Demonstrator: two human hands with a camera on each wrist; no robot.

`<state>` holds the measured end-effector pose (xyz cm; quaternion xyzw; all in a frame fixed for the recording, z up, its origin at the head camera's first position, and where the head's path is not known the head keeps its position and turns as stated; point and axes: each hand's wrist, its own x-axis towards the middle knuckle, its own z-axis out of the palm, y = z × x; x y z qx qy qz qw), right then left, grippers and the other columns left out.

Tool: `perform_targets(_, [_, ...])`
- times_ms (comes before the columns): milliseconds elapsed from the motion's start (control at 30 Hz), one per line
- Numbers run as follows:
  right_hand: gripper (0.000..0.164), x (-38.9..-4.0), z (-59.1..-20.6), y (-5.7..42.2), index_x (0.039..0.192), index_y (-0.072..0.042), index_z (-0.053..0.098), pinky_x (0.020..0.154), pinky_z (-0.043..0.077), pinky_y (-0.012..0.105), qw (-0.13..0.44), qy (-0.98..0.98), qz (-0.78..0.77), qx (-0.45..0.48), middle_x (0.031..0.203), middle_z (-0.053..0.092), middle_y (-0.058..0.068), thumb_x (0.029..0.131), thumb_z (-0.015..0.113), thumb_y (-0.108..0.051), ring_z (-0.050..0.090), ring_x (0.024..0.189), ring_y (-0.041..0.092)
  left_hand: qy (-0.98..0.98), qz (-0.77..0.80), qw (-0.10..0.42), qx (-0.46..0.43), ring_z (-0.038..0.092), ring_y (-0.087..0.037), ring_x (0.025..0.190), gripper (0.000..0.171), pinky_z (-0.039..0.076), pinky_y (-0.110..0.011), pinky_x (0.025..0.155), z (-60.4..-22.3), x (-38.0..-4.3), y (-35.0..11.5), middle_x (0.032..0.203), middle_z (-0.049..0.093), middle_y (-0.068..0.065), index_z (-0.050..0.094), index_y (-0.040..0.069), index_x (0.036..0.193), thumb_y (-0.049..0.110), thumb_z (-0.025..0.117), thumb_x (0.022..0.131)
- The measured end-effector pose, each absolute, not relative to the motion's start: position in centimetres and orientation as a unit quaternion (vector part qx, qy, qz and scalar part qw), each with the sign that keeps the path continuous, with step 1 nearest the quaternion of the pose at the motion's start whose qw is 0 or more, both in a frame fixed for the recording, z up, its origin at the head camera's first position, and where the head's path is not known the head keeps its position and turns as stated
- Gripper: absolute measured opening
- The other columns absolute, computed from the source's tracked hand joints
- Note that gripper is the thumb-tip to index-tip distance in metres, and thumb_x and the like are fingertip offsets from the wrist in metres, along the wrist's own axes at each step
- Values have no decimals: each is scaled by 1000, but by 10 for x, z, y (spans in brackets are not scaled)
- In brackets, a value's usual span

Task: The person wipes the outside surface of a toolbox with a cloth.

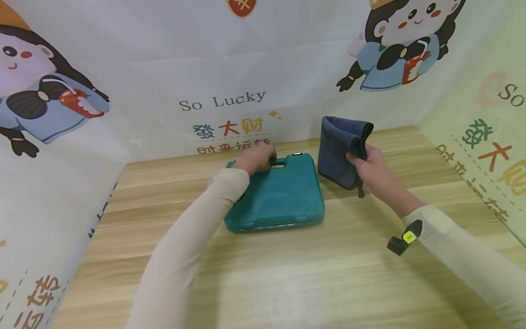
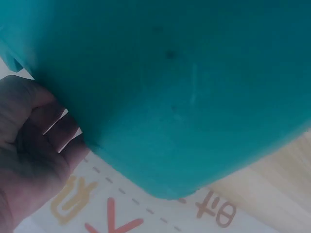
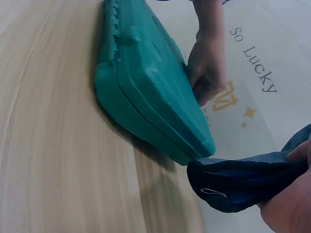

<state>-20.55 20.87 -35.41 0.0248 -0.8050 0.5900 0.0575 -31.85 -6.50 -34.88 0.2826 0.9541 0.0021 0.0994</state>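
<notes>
A teal plastic carrying case (image 1: 283, 196) lies flat-side up on the wooden table, its handle facing the back wall. In the right wrist view, the handle side of the case (image 3: 155, 92) appears raised off the tabletop. My left hand (image 1: 255, 160) grips the case at its handle; the left wrist view shows the fingers (image 2: 60, 133) bent at the case's edge, with the grip partly hidden. To the right, my right hand (image 1: 374, 171) pinches a folded dark blue cloth (image 1: 337, 153) with black edging. The cloth hangs beside the case, above the table.
The light wood-grain table (image 1: 263, 274) ends at a white printed backdrop (image 1: 164, 82) behind the case. More of this printed sheet stands along the left and right sides. A black strap device (image 1: 404, 237) is on the right wrist.
</notes>
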Motion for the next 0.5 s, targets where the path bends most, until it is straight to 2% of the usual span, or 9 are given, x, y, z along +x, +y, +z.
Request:
perform_targets(167, [34, -206, -359, 204, 121, 8, 48, 87, 44, 39, 51, -806, 589, 33, 118, 54, 23, 96, 48, -14, 54, 104, 28, 960, -4, 114, 256, 54, -18, 94, 27, 45, -34, 80, -359, -317, -65, 114, 60, -5, 63, 11, 115, 5, 56, 89])
perform_targets(333, [34, -207, -359, 201, 120, 9, 48, 90, 42, 41, 49, -810, 584, 30, 119, 53, 23, 96, 48, -15, 52, 106, 28, 960, 0, 120, 255, 54, -19, 98, 31, 45, -34, 81, -360, -319, -66, 119, 57, -6, 60, 10, 119, 4, 55, 90])
perform_targets(433, [33, -207, -359, 200, 119, 9, 48, 91, 41, 42, 55, -814, 578, 31, 119, 53, 23, 96, 48, -15, 51, 107, 28, 956, 8, 130, 264, 51, -23, 108, 35, 41, -36, 88, -352, -319, -74, 126, 53, -10, 53, 6, 127, 11, 54, 92])
perform_targets(500, [33, -208, -360, 200, 119, 9, 48, 91, 40, 43, 60, -814, 577, 33, 119, 53, 23, 96, 48, -15, 51, 108, 29, 955, 24, 141, 259, 45, -27, 117, 46, 37, -38, 95, -344, -316, -86, 133, 47, -13, 43, 4, 135, 20, 54, 93])
